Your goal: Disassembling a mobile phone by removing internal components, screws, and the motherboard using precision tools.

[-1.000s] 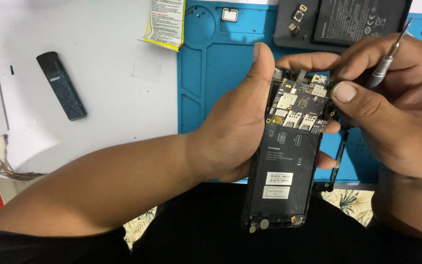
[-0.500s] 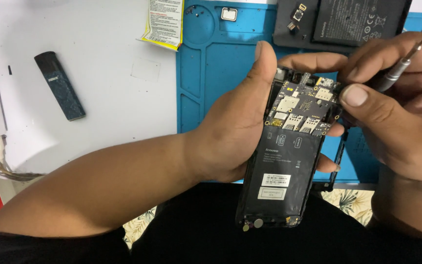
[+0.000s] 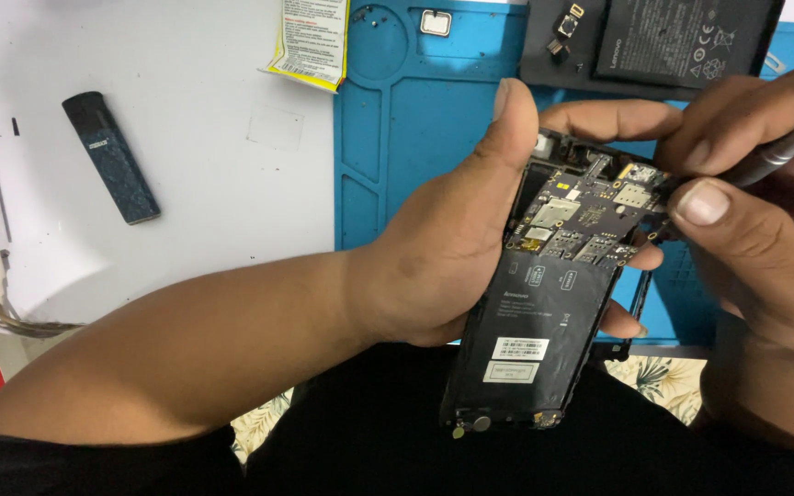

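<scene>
The phone (image 3: 544,312) is already opened, back cover off, circuit board exposed. The left hand (image 3: 452,257) grasps it above the blue mat (image 3: 415,138); the right hand (image 3: 746,211) pinches a screwdriver (image 3: 774,158) at the board's top edge, where work remains.

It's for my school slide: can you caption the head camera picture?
Left hand grips an opened phone; right hand works a metal tool at its circuit board.

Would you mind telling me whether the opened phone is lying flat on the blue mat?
No, the left hand holds the opened phone up above the blue mat.
</scene>
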